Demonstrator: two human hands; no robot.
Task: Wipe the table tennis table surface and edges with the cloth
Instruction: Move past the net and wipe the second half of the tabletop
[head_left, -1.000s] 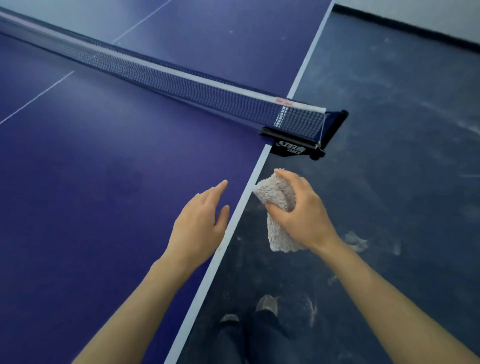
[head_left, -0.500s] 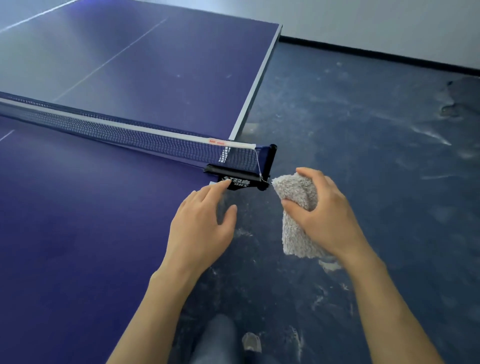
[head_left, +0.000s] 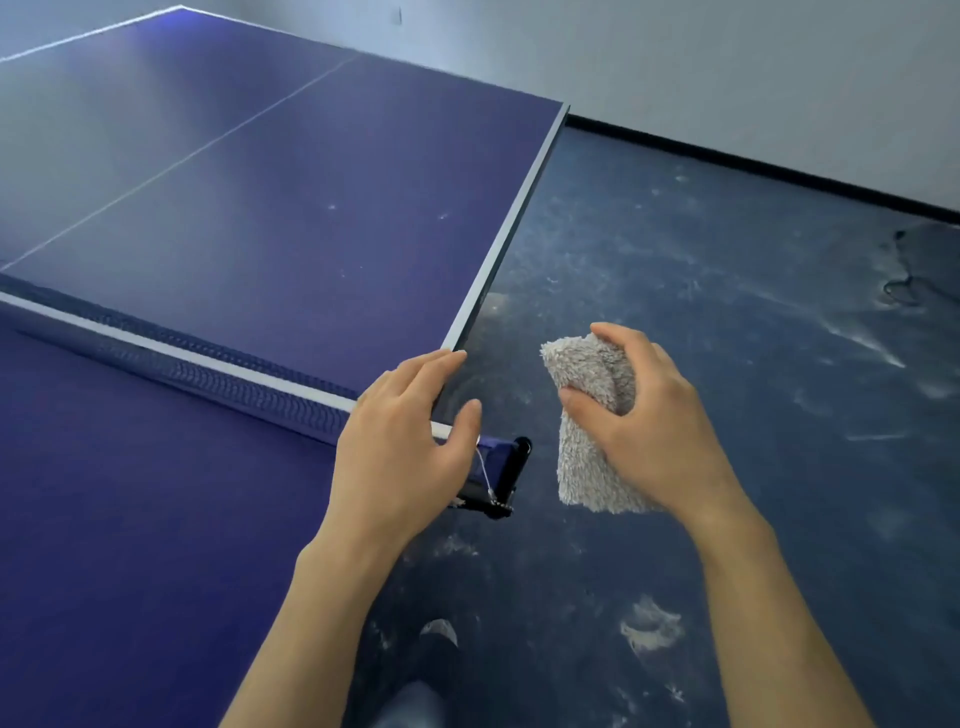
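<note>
Head view, at the right side of the worktop, beside the net. My right grip is clamped on the cloth, which is bunched in my fingers. The cloth hangs over the floor, just right of the net post and apart from the worktop's side edge; it wipes nothing at present. My left grip is apart, fingers loosely extended above the net's right end; whether it touches the net I cannot tell.

Risks, as I judge them:
- The bunched cloth may snag on the post or its cord when I bring it to the edge, pulling the net askew.
- The hanging tail may drag unevenly and skip parts of the edge.
- Pale specks on the far half suggest the surface there awaits wiping.
</note>
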